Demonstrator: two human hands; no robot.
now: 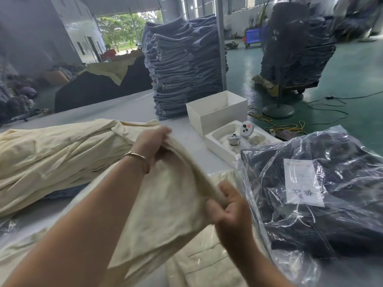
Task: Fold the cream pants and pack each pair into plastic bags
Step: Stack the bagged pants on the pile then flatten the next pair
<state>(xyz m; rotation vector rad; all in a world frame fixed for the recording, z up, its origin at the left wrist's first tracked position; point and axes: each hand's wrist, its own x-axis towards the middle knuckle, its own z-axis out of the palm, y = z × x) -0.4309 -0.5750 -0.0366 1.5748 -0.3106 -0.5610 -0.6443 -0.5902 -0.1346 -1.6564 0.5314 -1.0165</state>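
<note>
Between left hand [152,142] and right hand [229,206], gripped cream pants [165,195].

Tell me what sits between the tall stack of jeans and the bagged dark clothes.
Head view: an open white box and a tray holding two controllers.

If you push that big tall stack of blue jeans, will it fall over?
Probably not easily: the jeans stack is tall but wide, of many folded pairs, so likely heavy. Its layers sit unevenly, so a push near the top might slide some off onto the table.
</note>
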